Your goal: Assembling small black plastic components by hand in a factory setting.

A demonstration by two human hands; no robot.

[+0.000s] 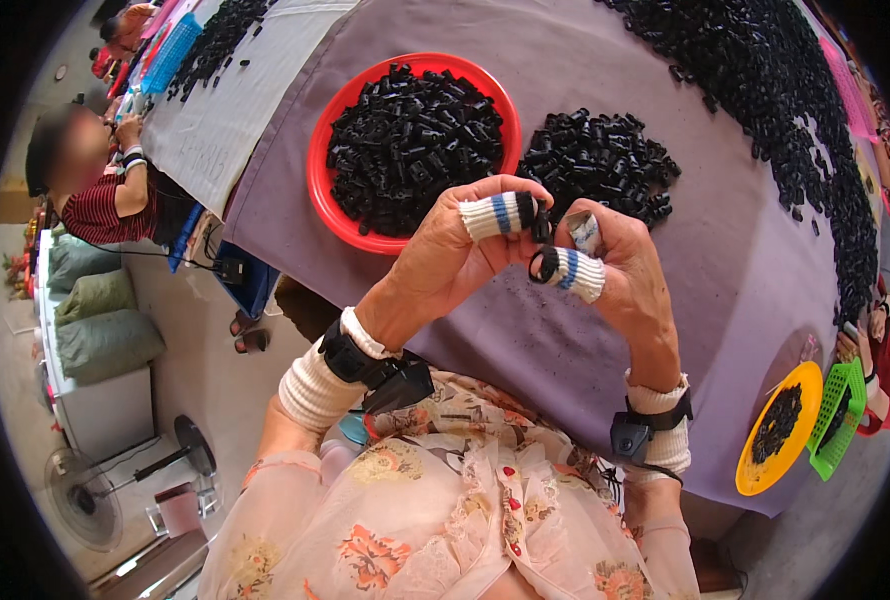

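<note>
My left hand [440, 262] pinches a small black plastic part [542, 226] between thumb and fingers. My right hand [630, 262] is curled close against its right side, thumb and fingers drawn together; what it grips, if anything, is hidden. Knitted white finger sleeves with blue stripes cover both thumbs, and a pale wrap is on a right finger. Just beyond the hands lies a loose pile of similar black parts [605, 165]. Left of that pile, a red round basin [317, 165] is heaped with more of them.
A purple-grey cloth [745, 300] covers the table. At far right spreads a large heap of black parts [765, 110]. A yellow tray [755, 478] and green basket [833, 450] sit at the right edge. Other people work at left and right. A fan [85, 497] stands lower left.
</note>
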